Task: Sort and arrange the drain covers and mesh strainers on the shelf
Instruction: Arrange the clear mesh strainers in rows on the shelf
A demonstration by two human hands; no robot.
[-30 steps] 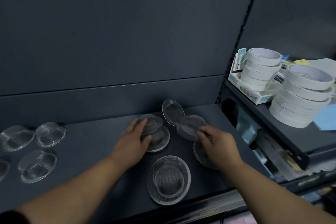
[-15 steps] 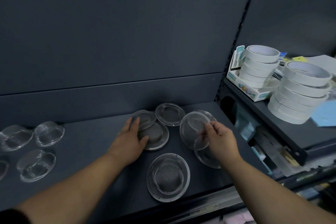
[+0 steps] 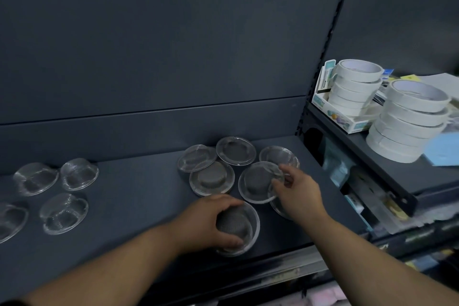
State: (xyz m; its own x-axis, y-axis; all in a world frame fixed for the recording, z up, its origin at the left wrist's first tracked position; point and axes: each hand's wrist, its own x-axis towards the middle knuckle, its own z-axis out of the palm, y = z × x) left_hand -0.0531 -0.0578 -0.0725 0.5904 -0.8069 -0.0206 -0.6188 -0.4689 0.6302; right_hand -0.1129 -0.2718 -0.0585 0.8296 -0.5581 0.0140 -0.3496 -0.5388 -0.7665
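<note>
Several round metal mesh strainers lie clustered on the dark shelf [image 3: 139, 196]. My left hand [image 3: 206, 221] grips the front strainer [image 3: 244, 231] near the shelf's front edge, fingers curled round its mesh dome. My right hand [image 3: 296, 192] pinches the rim of a tilted strainer [image 3: 258, 181] held just above another one. Behind them lie a stacked strainer [image 3: 212, 177], two more strainers [image 3: 196, 158] [image 3: 236, 150] by the back wall and one [image 3: 278, 156] at the right. A separate group of mesh strainers [image 3: 63, 212] lies at the left.
A dark back panel [image 3: 173, 57] closes off the shelf. To the right a neighbouring shelf carries stacks of white tape rolls [image 3: 409, 119] and a small display box [image 3: 347, 122]. Packaged goods sit below that shelf.
My left hand left the stacked strainers in the middle and came forward to grip the front strainer. My right hand lowered its strainer and tilted it flatter.
</note>
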